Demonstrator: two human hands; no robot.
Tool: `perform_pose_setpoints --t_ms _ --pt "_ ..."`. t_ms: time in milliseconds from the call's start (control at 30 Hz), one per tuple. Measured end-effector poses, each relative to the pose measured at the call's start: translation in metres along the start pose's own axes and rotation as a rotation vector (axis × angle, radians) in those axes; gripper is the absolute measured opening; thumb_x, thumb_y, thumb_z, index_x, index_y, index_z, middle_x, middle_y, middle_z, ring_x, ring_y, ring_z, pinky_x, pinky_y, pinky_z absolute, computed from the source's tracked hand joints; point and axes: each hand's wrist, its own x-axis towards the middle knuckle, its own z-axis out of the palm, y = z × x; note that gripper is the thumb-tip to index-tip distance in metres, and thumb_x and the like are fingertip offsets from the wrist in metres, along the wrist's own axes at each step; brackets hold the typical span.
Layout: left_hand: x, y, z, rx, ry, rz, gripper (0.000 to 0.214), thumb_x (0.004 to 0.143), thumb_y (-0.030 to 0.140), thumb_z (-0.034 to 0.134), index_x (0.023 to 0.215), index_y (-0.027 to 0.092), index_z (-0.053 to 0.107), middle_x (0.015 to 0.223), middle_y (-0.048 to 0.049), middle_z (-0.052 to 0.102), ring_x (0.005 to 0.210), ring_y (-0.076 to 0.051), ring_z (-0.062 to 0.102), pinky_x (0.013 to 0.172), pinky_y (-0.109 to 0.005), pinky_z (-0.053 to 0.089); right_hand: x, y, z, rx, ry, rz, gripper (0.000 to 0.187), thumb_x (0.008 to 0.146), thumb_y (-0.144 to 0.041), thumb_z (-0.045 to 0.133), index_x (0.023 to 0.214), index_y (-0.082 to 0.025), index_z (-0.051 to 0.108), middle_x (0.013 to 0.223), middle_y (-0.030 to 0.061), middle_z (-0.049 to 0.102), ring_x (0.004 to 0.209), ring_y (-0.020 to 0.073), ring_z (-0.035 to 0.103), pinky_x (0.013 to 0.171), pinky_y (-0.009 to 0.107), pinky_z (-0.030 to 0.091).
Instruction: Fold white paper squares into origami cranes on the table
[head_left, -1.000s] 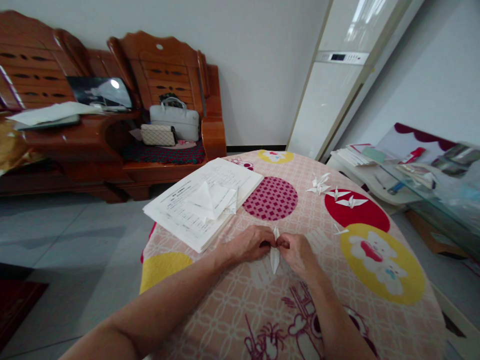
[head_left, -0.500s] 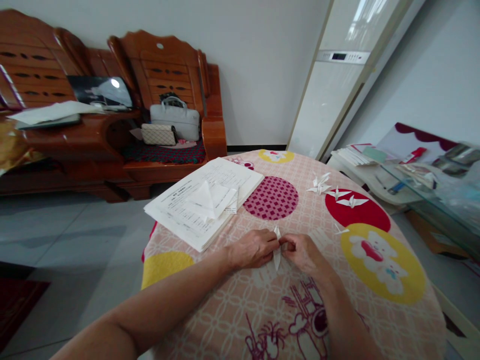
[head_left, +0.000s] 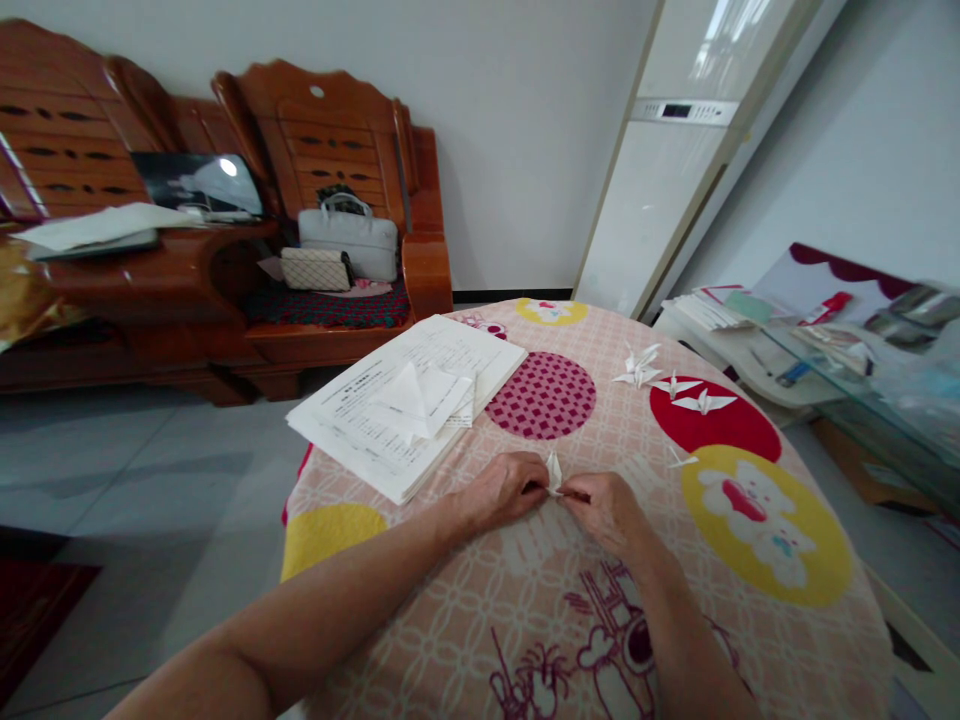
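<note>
A small folded piece of white paper (head_left: 554,470) is pinched between my two hands over the patterned tablecloth (head_left: 450,610). My left hand (head_left: 511,486) grips it from the left with curled fingers. From the right, my right hand (head_left: 604,505) pinches its lower end between thumb and forefinger. The upper part of the paper stands up pointed between the fingertips, while its lower part is mostly hidden. Several folded paper cranes (head_left: 705,402) lie beyond my right hand, on and around a red circle of the cloth.
Left of my hands is a stack of printed sheets (head_left: 352,420) with loose folded paper (head_left: 420,400) on top. A wooden chair (head_left: 337,130) with bags stands behind the table. At right is a glass-topped stand (head_left: 847,390) holding assorted items.
The lower point of the folded paper, visible below the fingers before, has been turned up or covered. Both hands have shifted their grip, now pinching near its lower end.
</note>
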Motion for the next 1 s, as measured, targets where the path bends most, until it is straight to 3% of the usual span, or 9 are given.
perform_pose_setpoints --t_ms 100,300,533,1000 --pt "0.001 -0.001 0.001 -0.038 0.014 -0.035 0.010 0.080 0.013 0.057 0.079 0.013 0.067 0.081 -0.0061 0.065 0.076 -0.015 0.059 0.068 -0.022 0.041 0.001 0.001 0.003 -0.015 0.035 0.025 0.027 0.080 -0.020 0.053 0.055 -0.017 0.061 0.051 -0.0019 0.052 0.053 0.0128 0.049 0.052 0.023 0.028" --pt "0.007 0.000 -0.002 -0.084 0.007 -0.102 0.010 0.075 0.009 0.056 0.072 0.013 0.065 0.081 -0.0054 0.064 0.075 -0.014 0.058 0.067 -0.023 0.041 0.005 -0.001 0.006 0.061 0.074 0.131 0.025 0.075 -0.021 0.053 0.051 -0.018 0.049 0.048 -0.0038 0.041 0.048 0.0108 0.040 0.047 0.022 0.024" --pt "0.010 0.001 -0.005 -0.083 -0.006 -0.150 0.009 0.075 0.010 0.056 0.070 0.013 0.064 0.079 -0.0041 0.063 0.073 -0.014 0.057 0.066 -0.022 0.040 0.008 -0.003 0.009 0.132 0.076 0.202 0.023 0.075 -0.021 0.052 0.052 -0.019 0.049 0.047 -0.0023 0.049 0.046 0.0109 0.044 0.046 0.022 0.026" --pt "0.017 0.007 0.001 0.062 0.036 -0.323 0.010 0.070 0.013 0.057 0.062 0.012 0.063 0.073 -0.0029 0.060 0.065 -0.012 0.054 0.058 -0.021 0.037 0.013 -0.009 0.010 0.052 0.072 0.322 0.015 0.075 -0.018 0.056 0.060 -0.018 0.060 0.052 0.0010 0.061 0.050 0.0134 0.053 0.048 0.022 0.030"
